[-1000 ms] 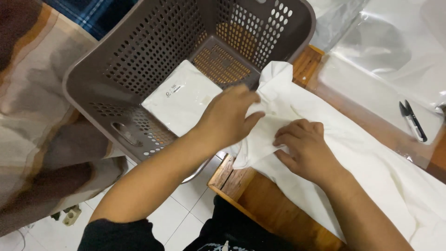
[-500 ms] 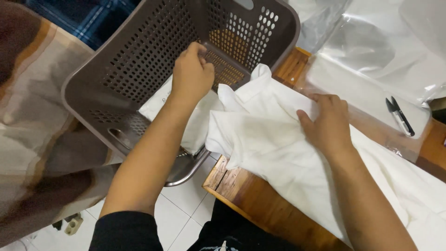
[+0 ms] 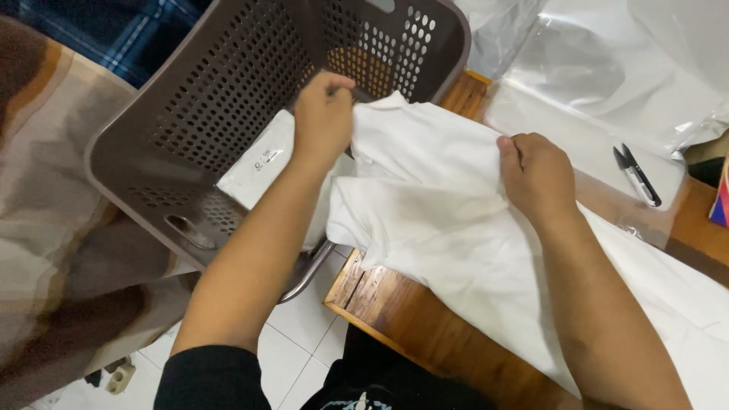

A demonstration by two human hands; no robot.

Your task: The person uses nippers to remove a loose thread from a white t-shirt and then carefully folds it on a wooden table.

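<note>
My left hand is raised and closed in a pinch, forearm stretched forward, while my right hand is fisted, knuckles up.

A white garment, rumpled and partly folded, lies across the frame's centre toward the lower right, its upper edge lifted and pinched at two points

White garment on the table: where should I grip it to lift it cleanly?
Grip the white garment along its top edge, as the left hand and right hand do, pinching each end from above. That edge is raised and stretched between them; the rest lies draped over the wooden table.
</note>
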